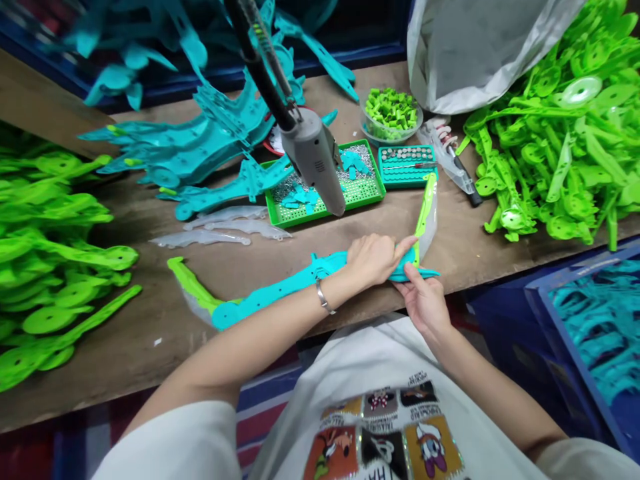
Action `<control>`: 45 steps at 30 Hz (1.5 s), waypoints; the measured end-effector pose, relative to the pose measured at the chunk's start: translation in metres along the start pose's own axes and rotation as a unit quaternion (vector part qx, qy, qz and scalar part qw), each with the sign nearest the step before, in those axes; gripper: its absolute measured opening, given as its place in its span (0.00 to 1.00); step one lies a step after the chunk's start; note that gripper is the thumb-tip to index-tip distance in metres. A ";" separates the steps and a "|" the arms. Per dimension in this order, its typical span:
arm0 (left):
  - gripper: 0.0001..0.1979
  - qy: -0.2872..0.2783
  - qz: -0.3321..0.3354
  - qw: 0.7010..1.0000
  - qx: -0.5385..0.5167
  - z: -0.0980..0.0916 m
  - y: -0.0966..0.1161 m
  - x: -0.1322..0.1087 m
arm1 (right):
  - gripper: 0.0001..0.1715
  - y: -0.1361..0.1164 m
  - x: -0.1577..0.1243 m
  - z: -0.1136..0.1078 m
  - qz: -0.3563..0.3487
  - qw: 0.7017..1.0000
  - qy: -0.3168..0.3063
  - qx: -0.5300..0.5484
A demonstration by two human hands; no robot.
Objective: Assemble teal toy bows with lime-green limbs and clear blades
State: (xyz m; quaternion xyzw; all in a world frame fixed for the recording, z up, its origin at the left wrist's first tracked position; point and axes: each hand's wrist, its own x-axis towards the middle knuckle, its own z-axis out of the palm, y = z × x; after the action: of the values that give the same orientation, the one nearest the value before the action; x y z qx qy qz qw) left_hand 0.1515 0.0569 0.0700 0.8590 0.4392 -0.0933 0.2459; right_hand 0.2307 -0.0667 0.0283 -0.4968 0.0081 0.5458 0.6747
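A turquoise plastic toy bow [287, 287] lies along the table's front edge, with a green limb [193, 283] at its left end and another green limb [425, 213] at its right. Clear plastic pieces line both limbs. My left hand [373, 259], a bracelet at the wrist, lies over the bow's right part, its fingers closed on it and one finger stretched to the right limb's joint. Just beside it, my right hand [425, 297] grips the same end from below, thumb on the near side. My left hand hides part of the joint.
A grey electric screwdriver [315, 160] hangs over a green tray [325, 212] of screws and turquoise bits. Behind stand a small turquoise tray [407, 180] and a bowl of green pieces [393, 137]. Green parts pile up left [60, 267] and right [575, 133]; turquoise bodies [200, 147] lie behind.
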 end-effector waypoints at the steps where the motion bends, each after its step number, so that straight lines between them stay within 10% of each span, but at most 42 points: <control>1: 0.46 -0.003 -0.004 1.000 -0.007 0.000 0.004 0.002 | 0.17 0.001 -0.001 0.001 0.000 1.000 -0.005 0.001; 17: 0.45 -0.001 0.009 1.000 0.007 0.002 0.005 0.012 | 0.16 -0.023 0.002 -0.031 0.027 0.999 0.028 -0.024; 24: 0.43 -0.035 0.024 0.999 -0.012 0.003 0.003 0.009 | 0.19 -0.058 0.017 -0.042 0.122 0.970 -0.107 -0.183; 45: 0.34 -0.028 0.086 0.996 0.015 0.001 0.000 -0.012 | 0.25 -0.078 0.058 -0.031 0.125 0.908 -0.214 -0.338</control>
State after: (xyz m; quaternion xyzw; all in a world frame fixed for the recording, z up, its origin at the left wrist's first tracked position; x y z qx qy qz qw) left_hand 0.1442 0.0479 0.0740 0.8944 0.3547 -0.1026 0.2525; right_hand 0.3287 -0.0386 0.0318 -0.5618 -0.2592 0.6888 0.3778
